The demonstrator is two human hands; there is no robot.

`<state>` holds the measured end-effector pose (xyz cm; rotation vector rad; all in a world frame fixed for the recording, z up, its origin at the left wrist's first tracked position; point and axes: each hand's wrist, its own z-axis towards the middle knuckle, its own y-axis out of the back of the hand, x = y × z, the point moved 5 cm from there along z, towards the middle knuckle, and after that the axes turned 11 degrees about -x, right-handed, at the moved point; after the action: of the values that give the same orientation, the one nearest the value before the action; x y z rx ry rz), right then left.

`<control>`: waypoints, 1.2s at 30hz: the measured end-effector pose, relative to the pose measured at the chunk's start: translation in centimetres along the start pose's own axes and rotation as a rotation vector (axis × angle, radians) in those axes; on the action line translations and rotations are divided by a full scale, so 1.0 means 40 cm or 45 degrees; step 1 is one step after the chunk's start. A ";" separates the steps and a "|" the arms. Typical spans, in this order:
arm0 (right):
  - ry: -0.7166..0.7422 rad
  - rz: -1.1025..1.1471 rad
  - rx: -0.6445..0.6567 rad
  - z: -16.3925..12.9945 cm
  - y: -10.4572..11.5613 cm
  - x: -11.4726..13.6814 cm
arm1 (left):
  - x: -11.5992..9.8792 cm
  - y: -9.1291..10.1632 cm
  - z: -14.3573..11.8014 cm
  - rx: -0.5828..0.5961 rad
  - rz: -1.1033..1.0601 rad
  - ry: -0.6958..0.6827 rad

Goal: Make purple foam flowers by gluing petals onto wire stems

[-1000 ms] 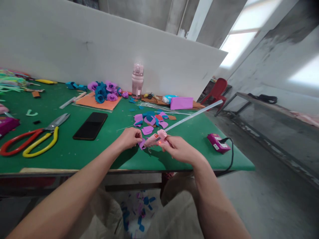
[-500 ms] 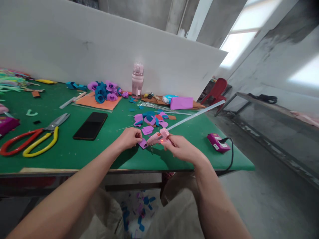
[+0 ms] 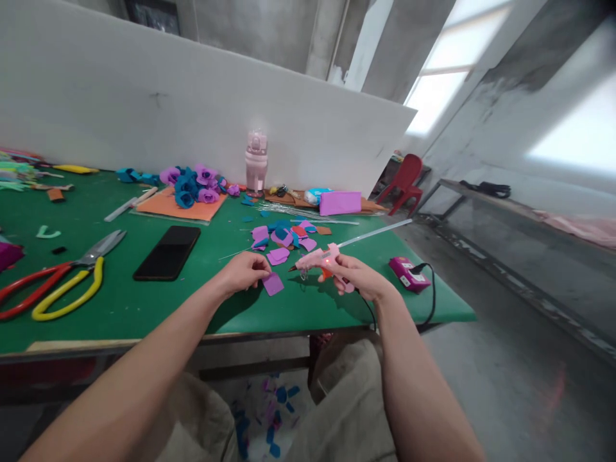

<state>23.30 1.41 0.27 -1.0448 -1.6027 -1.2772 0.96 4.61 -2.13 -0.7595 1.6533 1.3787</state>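
Glue gun (image 3: 315, 258), a pink one, is gripped by the right hand (image 3: 359, 276), fingers closed round the handle, with a long clear glue stick (image 3: 375, 232) stuck out the back. Its nozzle is aimed left, near a flat purple piece (image 3: 273, 284) but with a gap between, so no contact there. That piece is pinched at its upper corner by the left hand (image 3: 245, 271), thumb against fingers, over the front part of the green table (image 3: 168, 308); whether it's rested on the top can't be told. Just behind, a bunch of purple and blue cutouts (image 3: 283, 237) is scattered around. Off to the left, a phone (image 3: 167, 253) and some red-and-yellow-handled scissors (image 3: 72, 273) are laid flat, blades parted from neither hand's reach by much besides the phone.
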 end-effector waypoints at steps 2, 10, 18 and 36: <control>-0.001 -0.046 -0.060 0.012 0.023 -0.020 | 0.003 0.005 -0.001 0.022 -0.129 0.039; -0.051 -0.521 -0.301 0.055 0.067 -0.062 | 0.016 0.011 -0.007 0.144 -0.446 0.116; 0.015 -0.946 -0.553 0.064 0.062 -0.037 | -0.010 0.046 -0.029 0.121 -0.438 0.019; 0.287 0.124 -0.335 0.037 -0.191 0.081 | -0.049 0.146 -0.038 -0.287 -0.099 -0.112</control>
<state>14.92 2.16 0.76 -1.0796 -1.2245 -1.5092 -3.44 4.25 2.44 -0.8692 1.4011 1.5371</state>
